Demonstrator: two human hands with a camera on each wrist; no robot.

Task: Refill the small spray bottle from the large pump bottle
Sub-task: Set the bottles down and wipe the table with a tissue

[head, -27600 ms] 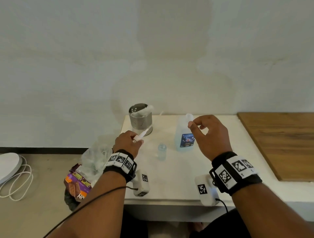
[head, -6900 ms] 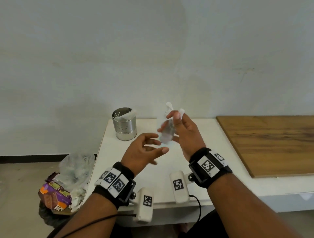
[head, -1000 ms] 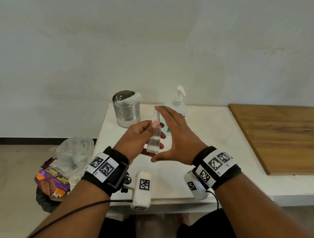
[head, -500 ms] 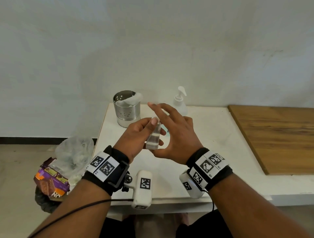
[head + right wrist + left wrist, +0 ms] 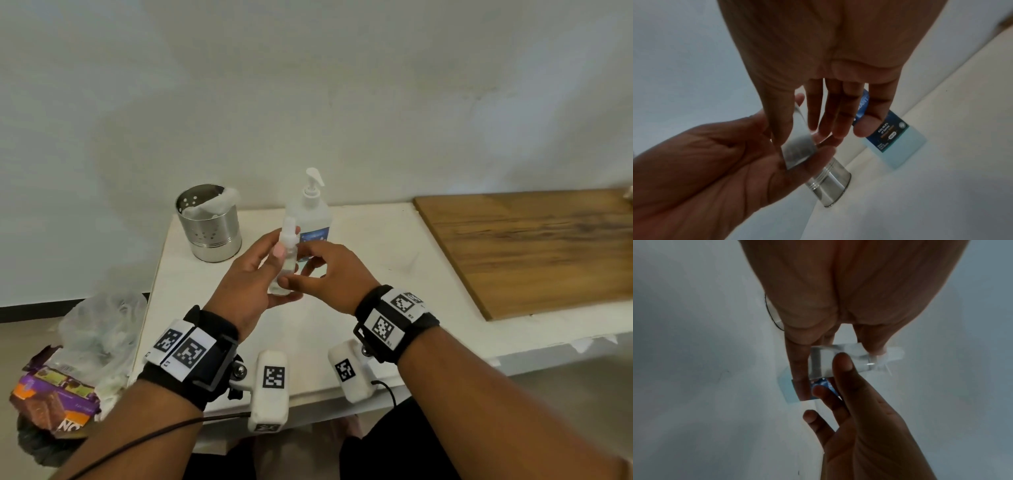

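Note:
The small clear spray bottle point(image 5: 289, 255) is held roughly upright above the table, capped with its white spray head. My left hand point(image 5: 274, 274) grips it, thumb on the front and fingers under its base. My right hand point(image 5: 306, 274) pinches the lower half, thumb on the front and fingers curled behind. In the left wrist view the right thumb lies across the small bottle point(image 5: 823, 361). The large pump bottle point(image 5: 313, 219), with a blue label and its white pump on, stands on the table just behind the hands, and its label point(image 5: 891, 136) shows past my right fingers.
A perforated steel cup point(image 5: 212, 226) with white tissue in it stands at the back left of the white table point(image 5: 376, 260). A wooden board point(image 5: 531, 246) covers the right side. Plastic bags and snack wrappers point(image 5: 78, 359) lie on the floor to the left.
My right hand's fingers were stretched flat over the bottle; now they are curled, with the thumb low on it. The left hand has kept its grip throughout.

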